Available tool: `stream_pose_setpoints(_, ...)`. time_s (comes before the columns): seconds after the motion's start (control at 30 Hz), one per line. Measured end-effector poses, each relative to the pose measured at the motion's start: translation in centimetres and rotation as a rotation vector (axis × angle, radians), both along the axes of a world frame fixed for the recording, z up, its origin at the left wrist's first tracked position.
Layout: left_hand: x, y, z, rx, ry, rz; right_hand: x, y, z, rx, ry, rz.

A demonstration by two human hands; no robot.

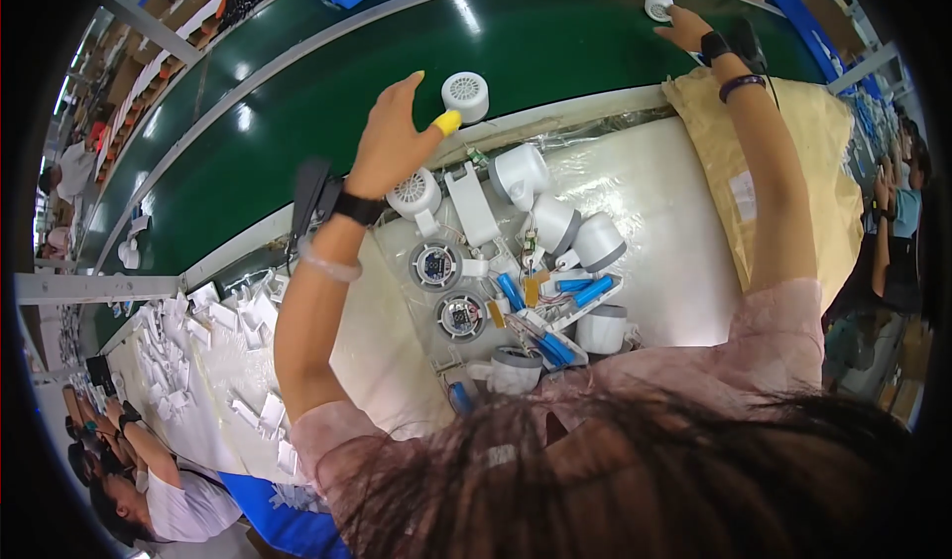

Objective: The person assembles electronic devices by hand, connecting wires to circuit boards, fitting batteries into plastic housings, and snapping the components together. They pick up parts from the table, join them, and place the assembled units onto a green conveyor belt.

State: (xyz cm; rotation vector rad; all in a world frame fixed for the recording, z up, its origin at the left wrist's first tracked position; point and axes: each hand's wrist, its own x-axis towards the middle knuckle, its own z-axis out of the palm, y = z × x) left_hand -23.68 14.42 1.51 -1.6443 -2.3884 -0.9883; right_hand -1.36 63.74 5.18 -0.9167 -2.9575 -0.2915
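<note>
My left hand (389, 137) reaches over the green belt with fingers spread. Its thumb wears a yellow finger cover and touches or nearly touches a round white housing with a slotted grille (464, 96). Farther off to the right, my right hand (686, 31) is at a small round white part (657, 3). One fingertip meets that part's edge, while the thumb stands apart below. Between my arms lie a second grilled housing (412, 194), white cups with grey rims (598, 242), two round pieces with circuit boards inside (436, 263) and blue cylindrical cells (593, 291).
A green conveyor belt (327, 103) with a pale edge rail runs across the far side. Brown paper (769, 177) covers the right side of the worktable. White plastic pieces (260, 311) are heaped at left. Other people (174, 485) work at the far left and right.
</note>
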Motion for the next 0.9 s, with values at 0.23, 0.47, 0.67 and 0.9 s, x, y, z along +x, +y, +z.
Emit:
stream_pose_setpoints(0.23,1.5,5.6,-1.6,-0.097,-0.134,-0.134,-1.3,6.1,-4.0,0.19,-0.764,0.097)
stream_pose_setpoints(0.47,-0.5,5.0,-1.7,-0.164,-0.223,0.064,-5.0,-0.1,-4.5,-0.526,-0.128,-0.232)
stream_pose_setpoints(0.67,0.7,2.7,1.5,0.186,-0.72,0.029,-6.5,-6.4,-4.6,-0.238,-0.257,0.216)
stream_pose_setpoints(0.9,6.2,-1.4,5.2,0.409,-1.03,-0.127,-0.5,-18.8,2.2,-0.657,-0.198,0.389)
